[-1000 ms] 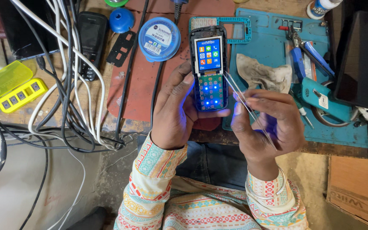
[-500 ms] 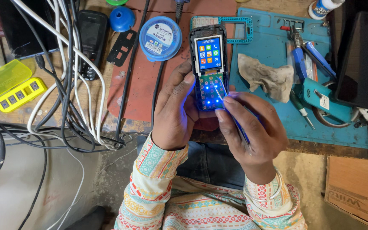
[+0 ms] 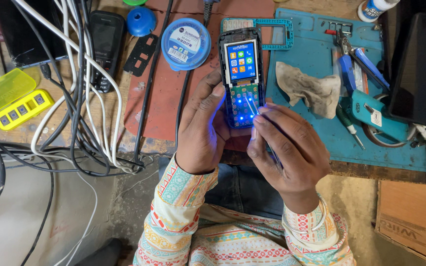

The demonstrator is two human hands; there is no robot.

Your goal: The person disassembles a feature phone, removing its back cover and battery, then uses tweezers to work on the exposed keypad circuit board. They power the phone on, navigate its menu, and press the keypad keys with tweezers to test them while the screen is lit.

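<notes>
My left hand (image 3: pixel 204 130) grips a small opened keypad phone (image 3: pixel 241 74) from its left side and below. The phone's screen is lit with coloured icons, and its bare keypad board glows with blue lights. My right hand (image 3: pixel 288 148) holds thin metal tweezers (image 3: pixel 253 107), and their tips rest on the lit keypad board. Both hands hover over the front edge of the workbench, above a red mat (image 3: pixel 156 98).
A teal work mat (image 3: pixel 316 133) lies to the right with a dirty cloth (image 3: pixel 306 91), pliers (image 3: pixel 358 54) and a screwdriver (image 3: pixel 348 129). A round blue tin (image 3: pixel 186 43), a black phone (image 3: pixel 104 47), tangled cables (image 3: pixel 75 88) and a yellow box (image 3: pixel 13 101) sit to the left.
My right hand has moved left and turned the tweezers from pointing away at an angle to touching the phone's keypad board. The left hand and phone have stayed put.
</notes>
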